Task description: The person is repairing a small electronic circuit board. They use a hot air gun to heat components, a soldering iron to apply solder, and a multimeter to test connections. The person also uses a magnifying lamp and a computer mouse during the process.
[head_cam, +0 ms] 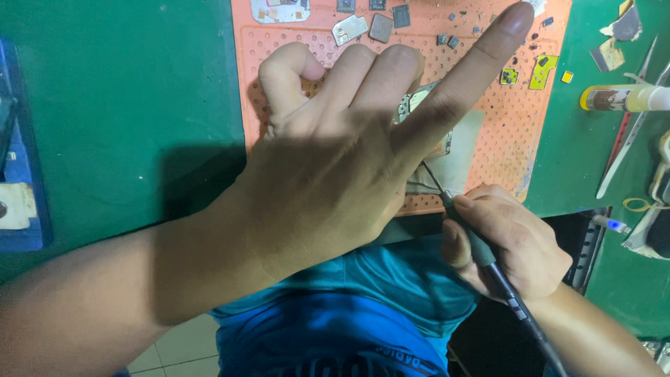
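Gripping a dark slim soldering tool [488,258] like a pen, the right hand [513,244] is aiming its fine tip at a small circuit board [419,105] on the orange perforated mat [502,119]. The left hand [335,160] is lying over the board, gripping nothing, forefinger outstretched, hiding most of it; the tip is working so near that skin that a slip could burn it or skid across the board.

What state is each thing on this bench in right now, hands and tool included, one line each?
left hand: raised over the mat, index finger straight, other fingers curled, holding nothing visible.
right hand: closed around the soldering iron.
soldering iron: gripped, thin tip angled toward the circuit board.
circuit board: flat on the mat, mostly hidden by the left hand.
orange perforated mat: lying flat, small parts scattered on it.
glue tube: lying on its side.
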